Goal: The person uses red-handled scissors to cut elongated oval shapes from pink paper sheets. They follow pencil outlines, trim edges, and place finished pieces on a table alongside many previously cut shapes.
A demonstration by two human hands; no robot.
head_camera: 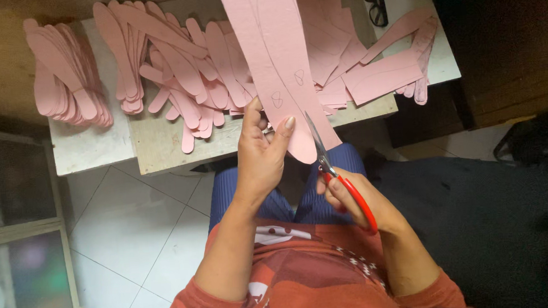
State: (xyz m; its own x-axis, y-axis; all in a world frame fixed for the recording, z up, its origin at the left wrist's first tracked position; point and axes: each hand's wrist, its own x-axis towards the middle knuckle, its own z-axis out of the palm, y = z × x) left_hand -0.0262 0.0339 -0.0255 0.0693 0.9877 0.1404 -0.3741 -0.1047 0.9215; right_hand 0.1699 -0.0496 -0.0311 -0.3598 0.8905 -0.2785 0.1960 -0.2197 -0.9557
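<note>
The pink sheet (275, 54) runs past the top edge

Rust-orange top, sleeves pushed up above elbows, forearms bare. White printed graphic across chest, small white pattern band beside it. Blue ribbed trousers on lap. No rings or watch visible.

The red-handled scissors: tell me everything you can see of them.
The scissors have slim grey metal blades and thin red loop handles that look plastic-coated. They are held in the right hand, fingers through the loops, blades pointing up and away from the body, tilted slightly left. The blades are nearly closed and bite into the lower edge of the pink card sheet, which the left hand holds up over the lap. Nothing else touches them.
</note>
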